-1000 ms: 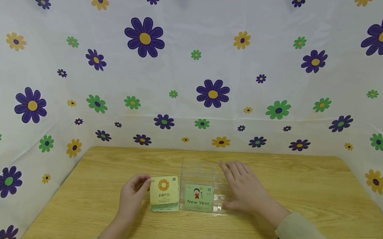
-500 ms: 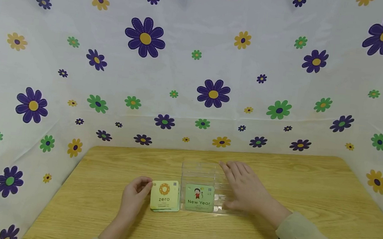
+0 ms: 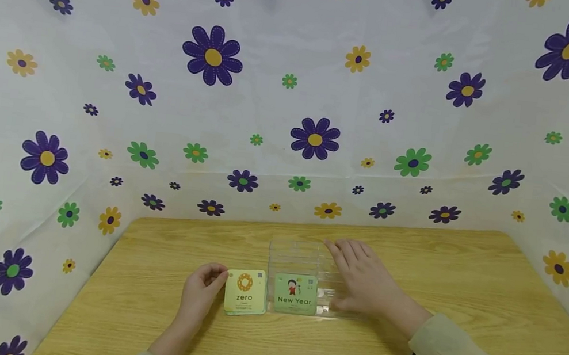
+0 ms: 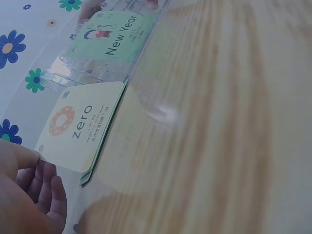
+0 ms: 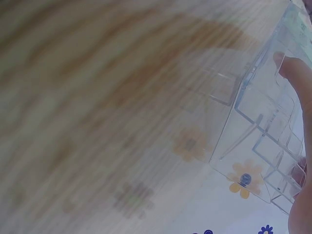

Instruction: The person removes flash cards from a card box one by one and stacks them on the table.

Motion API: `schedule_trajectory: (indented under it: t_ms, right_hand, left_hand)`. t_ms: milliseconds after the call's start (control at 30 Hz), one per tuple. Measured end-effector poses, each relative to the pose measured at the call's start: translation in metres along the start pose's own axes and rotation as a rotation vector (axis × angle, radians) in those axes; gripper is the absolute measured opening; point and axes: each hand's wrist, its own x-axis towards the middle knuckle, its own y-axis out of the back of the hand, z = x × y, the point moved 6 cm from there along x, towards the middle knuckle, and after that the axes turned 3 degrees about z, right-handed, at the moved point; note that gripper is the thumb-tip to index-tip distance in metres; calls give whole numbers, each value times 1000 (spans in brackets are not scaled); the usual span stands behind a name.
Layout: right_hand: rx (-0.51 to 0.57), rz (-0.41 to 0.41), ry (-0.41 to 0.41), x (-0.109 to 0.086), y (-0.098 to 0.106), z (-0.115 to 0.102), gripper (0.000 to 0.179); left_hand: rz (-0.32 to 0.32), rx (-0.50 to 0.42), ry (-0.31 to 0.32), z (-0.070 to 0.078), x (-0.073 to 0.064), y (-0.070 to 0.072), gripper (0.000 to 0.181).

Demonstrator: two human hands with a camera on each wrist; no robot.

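Note:
My left hand point(image 3: 201, 291) pinches a yellow flashcard point(image 3: 245, 291) marked "zero" at its left edge, between thumb and fingertips. Greenish cards point(image 4: 87, 177) show beneath it, nearly flush with its edges. Just right of it stands a clear plastic stepped rack point(image 3: 294, 251), its tiers rising toward the back. A green "New Year" card point(image 3: 295, 294) leans in the rack's front left part. Thumb in front and fingers behind, my right hand point(image 3: 364, 278) grips the rack's right part; the thumb point(image 5: 291, 66) shows through the clear plastic in the right wrist view.
The wooden table point(image 3: 162, 251) spreads out around the rack and cards. A white cloth point(image 3: 270, 112) with purple, green and yellow flowers walls off the back and both sides.
The "zero" card has come down toward me and squared up over the greenish cards below it. My right hand and the rack have stayed in place.

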Motion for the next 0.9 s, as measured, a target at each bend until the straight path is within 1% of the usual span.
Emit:
schedule_trajectory:
  t_ms: [100, 200, 233, 333, 433, 900]
  right_hand:
    - [3, -3, -1, 0, 0, 0, 125]
    - [12, -6, -5, 1, 0, 0, 125]
    - [13, -8, -5, 1, 0, 0, 125]
    - [15, -6, -5, 1, -1, 0, 125]
    - [15, -3, -5, 0, -1, 0, 124]
    - [22, -4, -12, 0, -2, 1, 124]
  left_hand:
    - [5, 13, -4, 0, 0, 0, 16]
    - [-7, 29, 6, -1, 1, 0, 18]
    - [-18, 36, 18, -2, 1, 0, 19]
    - [-23, 54, 39, -4, 3, -1, 20]
    - [-15, 67, 49, -5, 4, -2, 19]
    - [8, 107, 11, -6, 9, -4, 17]
